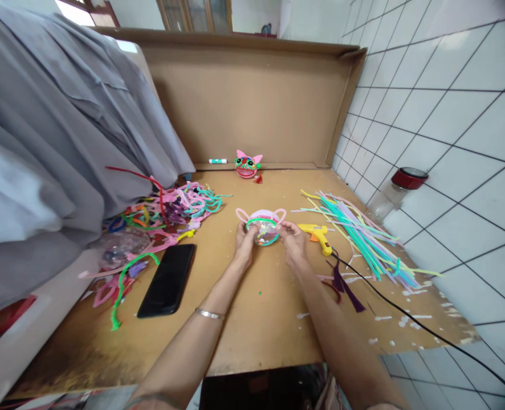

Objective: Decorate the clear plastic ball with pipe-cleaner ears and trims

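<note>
Between my two hands, a little above the table, is a round clear plastic craft piece (264, 230) rimmed with green and teal pipe cleaner. Two pink pipe cleaner loops stick up from its top like ears. My left hand (244, 240) pinches its left edge, thumb on the front. My right hand (293, 238) grips the right edge near the base of the right pink loop. Just right of my right hand lies a yellow glue gun (320, 234), its black cord running toward the lower right.
A pile of coloured pipe cleaners (188, 205) and a black phone (167, 280) lie left. Straight pipe cleaners (357, 233), a purple tassel (346, 287) and a red-lidded jar (395, 193) are right. A finished animal-face craft (247, 164) and glue stick (218, 161) sit by the cardboard wall (252, 102).
</note>
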A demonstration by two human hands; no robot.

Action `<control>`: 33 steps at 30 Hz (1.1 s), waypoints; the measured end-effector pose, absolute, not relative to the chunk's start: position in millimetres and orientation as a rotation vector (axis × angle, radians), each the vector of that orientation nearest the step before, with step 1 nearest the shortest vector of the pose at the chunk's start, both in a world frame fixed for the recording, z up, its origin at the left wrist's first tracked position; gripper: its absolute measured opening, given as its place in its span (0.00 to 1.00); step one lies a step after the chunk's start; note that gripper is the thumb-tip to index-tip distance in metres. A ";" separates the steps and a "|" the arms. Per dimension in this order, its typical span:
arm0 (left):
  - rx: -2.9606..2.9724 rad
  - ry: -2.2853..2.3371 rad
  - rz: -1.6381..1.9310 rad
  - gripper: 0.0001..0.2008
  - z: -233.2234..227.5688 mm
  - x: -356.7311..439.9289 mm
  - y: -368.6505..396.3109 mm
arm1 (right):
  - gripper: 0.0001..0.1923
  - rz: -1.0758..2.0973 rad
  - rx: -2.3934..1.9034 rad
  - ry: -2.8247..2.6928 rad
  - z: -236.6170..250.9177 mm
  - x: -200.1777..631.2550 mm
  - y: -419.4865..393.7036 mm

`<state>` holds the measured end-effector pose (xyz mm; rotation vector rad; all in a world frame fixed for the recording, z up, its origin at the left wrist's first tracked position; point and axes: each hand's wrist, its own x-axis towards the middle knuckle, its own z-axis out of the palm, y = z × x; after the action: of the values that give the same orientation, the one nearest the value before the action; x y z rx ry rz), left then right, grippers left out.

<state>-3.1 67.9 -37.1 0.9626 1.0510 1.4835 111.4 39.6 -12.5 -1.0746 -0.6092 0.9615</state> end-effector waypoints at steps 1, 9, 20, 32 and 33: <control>0.947 1.033 1.479 0.22 -36.9 -2.8 67.4 | 0.14 0.959 -1.079 -0.606 -12.9 111.6 39.8; 0.831 0.979 1.515 0.25 -32.7 1.8 63.0 | 0.15 0.939 -1.091 -0.641 -21.8 113.5 41.7; 0.911 1.233 1.630 0.46 -37.2 4.2 65.0 | 0.20 0.924 -1.087 -0.548 -19.7 116.7 45.3; 1.497 1.547 1.731 0.43 -30.8 -6.0 58.5 | 0.21 0.881 -1.133 -0.576 -22.9 117.6 46.7; 1.580 1.562 1.755 0.40 -30.3 -6.9 57.8 | 0.21 0.885 -1.130 -0.592 -23.2 117.9 46.9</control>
<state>-6.9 57.8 -30.3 1.5802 1.5615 1.7548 117.9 46.9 -23.2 -1.1305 -0.5921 0.8855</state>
